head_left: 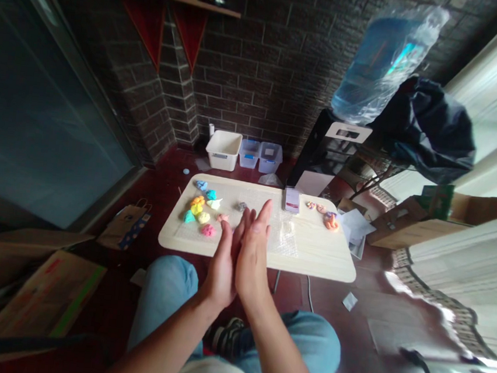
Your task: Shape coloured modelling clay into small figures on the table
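My left hand (222, 269) and my right hand (254, 257) are pressed palm to palm above the near edge of a pale table (325, 255). Their fingers are straight and held together, pointing away from me. Anything between the palms is hidden. Beyond them lies a grey lump (242, 206) that looks like modelling clay. Left of my hands are several soft lumps, among them a pink lump (208, 230), a yellow lump (196, 209) and a blue lump (201, 185). An orange and purple piece (331, 221) sits toward the table's right end.
A clear textured mat (289, 246) covers part of the table, with a phone-like device (291, 200) at its back edge. Behind stand a white bin (224, 152), two clear tubs and a water dispenser (322, 152). Cardboard boxes (420, 223) flank both sides. My knees are below the table's front edge.
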`<move>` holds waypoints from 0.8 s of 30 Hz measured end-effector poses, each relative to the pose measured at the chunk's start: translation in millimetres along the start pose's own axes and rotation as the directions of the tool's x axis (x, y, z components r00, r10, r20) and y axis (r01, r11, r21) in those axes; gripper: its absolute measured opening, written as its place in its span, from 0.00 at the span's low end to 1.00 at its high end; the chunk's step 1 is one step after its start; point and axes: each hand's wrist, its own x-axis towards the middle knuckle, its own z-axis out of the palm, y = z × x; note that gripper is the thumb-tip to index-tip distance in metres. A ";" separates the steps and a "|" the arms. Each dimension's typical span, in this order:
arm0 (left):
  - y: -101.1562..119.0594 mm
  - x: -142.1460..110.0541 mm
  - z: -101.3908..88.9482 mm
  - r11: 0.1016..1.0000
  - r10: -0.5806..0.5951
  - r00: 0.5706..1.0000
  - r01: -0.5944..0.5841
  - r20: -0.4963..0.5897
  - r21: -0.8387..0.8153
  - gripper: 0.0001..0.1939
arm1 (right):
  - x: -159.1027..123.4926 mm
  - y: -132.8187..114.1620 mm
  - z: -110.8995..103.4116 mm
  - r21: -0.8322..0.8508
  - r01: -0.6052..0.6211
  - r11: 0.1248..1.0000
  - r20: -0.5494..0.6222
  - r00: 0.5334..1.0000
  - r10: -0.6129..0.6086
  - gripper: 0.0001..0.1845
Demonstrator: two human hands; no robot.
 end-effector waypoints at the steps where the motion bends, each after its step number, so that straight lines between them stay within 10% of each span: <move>1: -5.6 -0.1 -1.2 1.000 -0.017 1.000 0.017 0.016 -0.021 0.26 | 7.8 3.9 -1.7 -0.033 -0.046 0.998 -0.066 0.997 0.044 0.36; 7: -28.1 11.4 -34.0 0.976 -0.171 0.963 0.137 -0.207 -0.168 0.10 | 50.6 41.0 -30.0 -0.141 -0.221 0.965 -0.030 0.975 0.219 0.38; 12: -7.4 25.3 -61.9 0.971 -0.206 0.928 0.156 -0.311 -0.180 0.08 | 75.6 106.7 -57.0 -0.285 -0.306 0.908 -0.039 0.951 0.308 0.20; 24: 20.6 25.7 -66.4 0.972 -0.214 0.917 0.164 -0.337 -0.170 0.12 | 71.0 216.2 -42.9 -0.573 -0.472 0.670 -0.120 0.857 0.501 0.18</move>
